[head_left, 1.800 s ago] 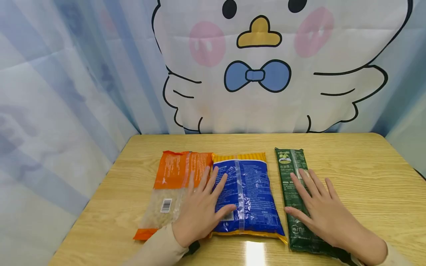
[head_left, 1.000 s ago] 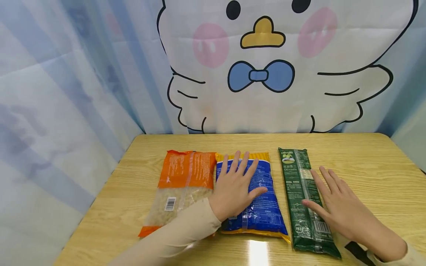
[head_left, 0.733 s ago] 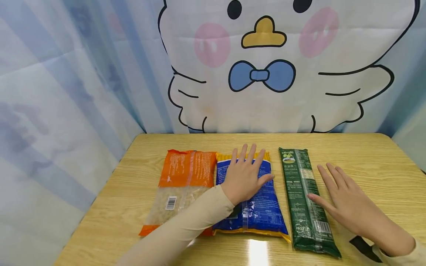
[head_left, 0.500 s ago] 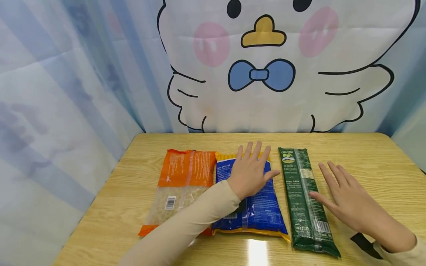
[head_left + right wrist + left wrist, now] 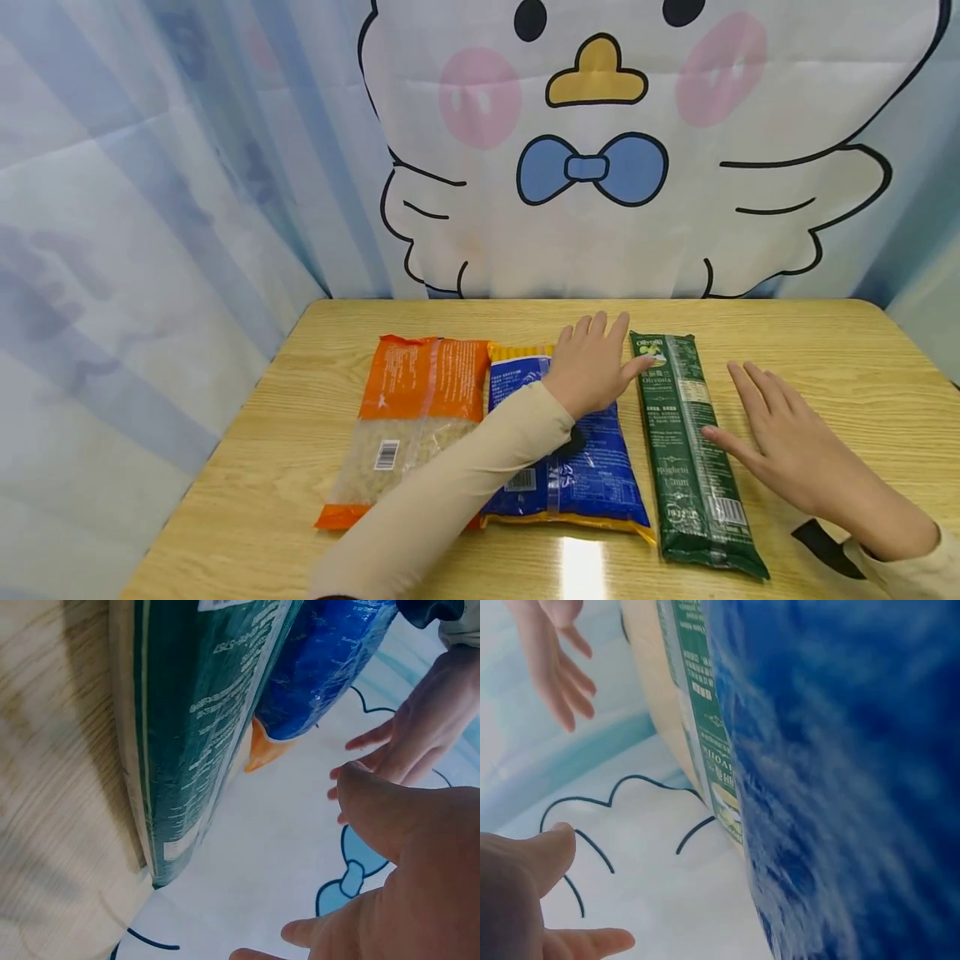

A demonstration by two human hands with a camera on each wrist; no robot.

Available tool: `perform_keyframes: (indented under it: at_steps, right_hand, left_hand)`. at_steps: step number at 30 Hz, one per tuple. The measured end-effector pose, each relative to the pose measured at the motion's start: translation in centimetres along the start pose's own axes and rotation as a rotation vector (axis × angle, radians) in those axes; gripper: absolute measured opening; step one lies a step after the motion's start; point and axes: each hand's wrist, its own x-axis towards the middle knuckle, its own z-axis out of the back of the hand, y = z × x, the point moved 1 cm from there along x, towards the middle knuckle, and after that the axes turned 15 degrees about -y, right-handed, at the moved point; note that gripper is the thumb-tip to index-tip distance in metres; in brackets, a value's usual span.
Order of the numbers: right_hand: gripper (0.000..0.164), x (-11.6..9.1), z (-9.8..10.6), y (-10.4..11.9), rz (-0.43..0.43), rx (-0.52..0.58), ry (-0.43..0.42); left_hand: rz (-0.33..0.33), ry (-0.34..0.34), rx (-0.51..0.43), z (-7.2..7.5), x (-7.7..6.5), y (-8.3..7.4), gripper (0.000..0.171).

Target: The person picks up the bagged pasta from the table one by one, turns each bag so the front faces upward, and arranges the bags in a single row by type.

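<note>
My left hand (image 5: 592, 367) is over the top right part of a blue bag with yellow ends (image 5: 600, 483), its fingers straight. In the head view its thumb overlaps the top of a green spaghetti packet (image 5: 686, 450). The left wrist view shows a gap between this hand (image 5: 525, 877) and the blue bag (image 5: 840, 787). My right hand (image 5: 798, 458) is held over the right side of the green packet, fingers extended and thumb tip overlapping the packet's edge. In the right wrist view the green packet (image 5: 195, 735) lies beside the hand (image 5: 405, 877), apart from it. Neither hand holds anything.
Left of the blue bag lies an orange and clear bag (image 5: 420, 379) of pale pieces, its right edge against the blue one. All lie on a wooden table (image 5: 255, 467). A curtain (image 5: 585, 242) with a cartoon bird hangs behind the table's back edge.
My left hand has moved from between the orange and blue bags, right and away from me, across the blue bag. My right hand has shifted right off the green packet. The packets stay put.
</note>
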Motion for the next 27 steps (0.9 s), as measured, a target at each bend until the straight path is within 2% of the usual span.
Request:
perform_keyframes:
  at_steps: [8, 12, 15, 20, 27]
  right_hand:
    - [0.097, 0.2, -0.2, -0.3, -0.051, 0.02, 0.026]
    - [0.098, 0.1, -0.2, -0.4, -0.07, 0.028, 0.036]
    - [0.097, 0.1, -0.2, -0.5, -0.077, 0.037, 0.033]
    - [0.095, 0.2, -0.5, -0.3, -0.078, 0.053, 0.036]
    - [0.095, 0.5, -0.8, -0.4, -0.119, 0.099, 0.057]
  left_hand:
    - [0.016, 0.0, -0.064, -0.9, 1.4, -0.7, 0.066]
    - [0.047, 0.002, -0.195, -0.9, 2.0, -1.2, 0.061]
    - [0.096, 0.014, -0.317, -0.9, 2.4, -1.6, 0.059]
    - [0.221, 0.055, -0.491, -1.2, 2.8, -1.7, 0.058]
    - [0.343, 0.11, -0.65, -1.9, 3.7, -1.9, 0.059]
